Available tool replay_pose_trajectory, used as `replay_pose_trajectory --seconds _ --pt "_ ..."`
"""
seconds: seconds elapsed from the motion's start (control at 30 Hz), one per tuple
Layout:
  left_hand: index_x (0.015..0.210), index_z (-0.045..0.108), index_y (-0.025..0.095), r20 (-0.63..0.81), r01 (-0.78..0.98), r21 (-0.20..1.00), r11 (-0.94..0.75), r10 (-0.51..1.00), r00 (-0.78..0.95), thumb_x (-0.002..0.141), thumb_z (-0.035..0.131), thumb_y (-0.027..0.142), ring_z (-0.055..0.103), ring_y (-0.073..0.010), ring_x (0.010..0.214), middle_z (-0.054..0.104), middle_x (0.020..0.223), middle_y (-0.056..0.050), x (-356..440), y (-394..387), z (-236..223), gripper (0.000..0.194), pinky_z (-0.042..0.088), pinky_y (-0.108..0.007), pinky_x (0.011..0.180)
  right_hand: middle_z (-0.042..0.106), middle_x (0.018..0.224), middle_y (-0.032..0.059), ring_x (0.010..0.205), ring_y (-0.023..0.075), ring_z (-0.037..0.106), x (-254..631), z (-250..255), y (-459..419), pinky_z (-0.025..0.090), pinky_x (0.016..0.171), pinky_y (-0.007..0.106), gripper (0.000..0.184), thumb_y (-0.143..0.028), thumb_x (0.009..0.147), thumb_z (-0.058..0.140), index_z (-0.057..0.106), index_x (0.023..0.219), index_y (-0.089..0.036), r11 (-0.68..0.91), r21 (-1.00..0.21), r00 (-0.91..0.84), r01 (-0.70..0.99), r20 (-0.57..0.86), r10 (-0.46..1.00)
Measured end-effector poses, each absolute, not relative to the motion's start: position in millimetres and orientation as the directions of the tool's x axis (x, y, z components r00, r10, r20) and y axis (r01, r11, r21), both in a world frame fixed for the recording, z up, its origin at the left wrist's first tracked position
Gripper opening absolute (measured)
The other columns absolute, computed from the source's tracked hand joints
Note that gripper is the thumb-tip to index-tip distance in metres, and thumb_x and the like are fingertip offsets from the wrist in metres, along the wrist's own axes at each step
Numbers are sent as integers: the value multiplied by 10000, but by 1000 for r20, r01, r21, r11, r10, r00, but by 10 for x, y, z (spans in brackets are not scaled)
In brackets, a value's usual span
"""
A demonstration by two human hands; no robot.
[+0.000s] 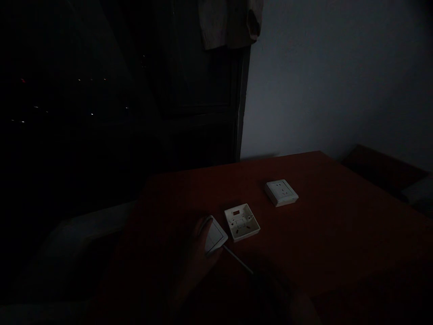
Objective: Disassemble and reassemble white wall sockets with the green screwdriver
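The room is very dark. My left hand [194, 253] rests on the red table [338, 243] near its front left, fingers closed round the edge of a small white switch plate [215, 236], which is tilted up. A thin metal tool shaft [237, 260] points at the plate's lower edge. It runs back into my right hand [274, 293], a dark shape at the bottom that seems closed on the tool's handle. An open white switch housing [242, 221] lies just right of the plate. A white wall socket [281, 192] lies farther back on the right.
A dark cabinet or door [203, 90] stands behind the table with a pale cloth [230, 22] hanging over its top. A pale wall [338, 76] is at the right, and a low dark red piece of furniture [379, 167] sits beyond the table's right corner.
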State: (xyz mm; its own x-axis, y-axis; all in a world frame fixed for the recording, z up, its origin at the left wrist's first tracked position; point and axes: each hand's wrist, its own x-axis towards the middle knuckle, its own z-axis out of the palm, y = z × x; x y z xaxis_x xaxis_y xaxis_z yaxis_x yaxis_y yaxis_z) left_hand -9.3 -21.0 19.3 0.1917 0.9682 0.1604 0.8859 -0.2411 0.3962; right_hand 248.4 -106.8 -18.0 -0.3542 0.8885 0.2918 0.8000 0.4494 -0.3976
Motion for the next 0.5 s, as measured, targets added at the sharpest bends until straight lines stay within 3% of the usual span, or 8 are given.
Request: replay_pose_trajectory --seconds 0.2,0.5 --pt "1389 393 251 169 872 410 -268 962 216 779 613 318 383 -303 1317 382 1458 -78 -105 -206 141 652 348 -472 1075 601 1291 67 1108 237 623 2510 -215 -1084 543 886 285 487 -269 848 585 527 1332 -273 451 -400 -347 798 307 886" --pt "1361 429 266 157 871 413 -265 963 219 729 641 250 418 -294 1299 387 1453 -62 -49 -201 205 667 391 -422 1055 464 1423 89 1168 275 578 2424 -258 -1098 562 851 331 684 -154 772 586 407 1415 -301 339 -395 -320 854 115 940"
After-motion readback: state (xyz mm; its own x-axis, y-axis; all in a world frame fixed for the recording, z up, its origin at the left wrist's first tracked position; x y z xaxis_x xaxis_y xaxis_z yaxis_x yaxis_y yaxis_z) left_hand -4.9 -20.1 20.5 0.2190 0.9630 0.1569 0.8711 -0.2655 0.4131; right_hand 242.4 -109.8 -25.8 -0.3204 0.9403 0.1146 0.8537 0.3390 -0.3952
